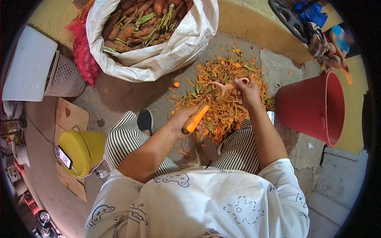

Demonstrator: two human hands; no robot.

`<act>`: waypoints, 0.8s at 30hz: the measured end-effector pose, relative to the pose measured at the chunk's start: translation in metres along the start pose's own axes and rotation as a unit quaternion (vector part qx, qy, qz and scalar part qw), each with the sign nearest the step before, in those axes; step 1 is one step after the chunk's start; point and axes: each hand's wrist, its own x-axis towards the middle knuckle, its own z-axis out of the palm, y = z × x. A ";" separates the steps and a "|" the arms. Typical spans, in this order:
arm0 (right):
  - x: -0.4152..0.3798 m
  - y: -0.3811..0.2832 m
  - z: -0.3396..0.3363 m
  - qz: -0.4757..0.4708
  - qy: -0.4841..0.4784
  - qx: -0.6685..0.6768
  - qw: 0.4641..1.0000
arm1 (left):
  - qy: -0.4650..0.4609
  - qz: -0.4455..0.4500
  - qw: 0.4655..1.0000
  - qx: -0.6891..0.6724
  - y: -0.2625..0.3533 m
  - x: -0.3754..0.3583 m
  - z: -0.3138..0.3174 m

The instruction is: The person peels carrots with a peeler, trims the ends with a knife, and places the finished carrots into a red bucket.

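A mostly peeled carrot (195, 119), bright orange with a dark end toward me, lies in my left hand (180, 122), whose fingers are wrapped round it. My right hand (249, 92) grips a pinkish Y-shaped peeler (228, 85) by its handle, up and to the right of the carrot and apart from it. Beneath both hands a heap of carrot peelings (222, 107), mixed with green stem bits and small cut ends, covers the floor. Beyond the heap stands a white sack (158, 65), its top rolled back, full of unpeeled carrots (135, 29).
On the right a red bucket (301, 107) leans with its mouth turned sideways. A yellow bucket (85, 148) with a phone (64, 157) and cable stands at left. Farther off are a red mesh sack (84, 55), a plastic basket (65, 77) and another person (337, 51).
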 end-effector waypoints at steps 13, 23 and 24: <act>-0.010 -0.025 0.011 0.016 -0.066 -0.018 0.998 | -0.024 -0.006 1.000 0.011 0.004 0.003 -0.008; -0.001 -0.014 0.000 -0.026 -0.023 -0.041 0.999 | -0.049 -0.034 0.995 -0.076 0.004 -0.002 -0.005; -0.002 -0.013 -0.001 -0.032 -0.017 -0.033 0.999 | -0.043 -0.024 0.996 -0.070 0.004 -0.003 -0.003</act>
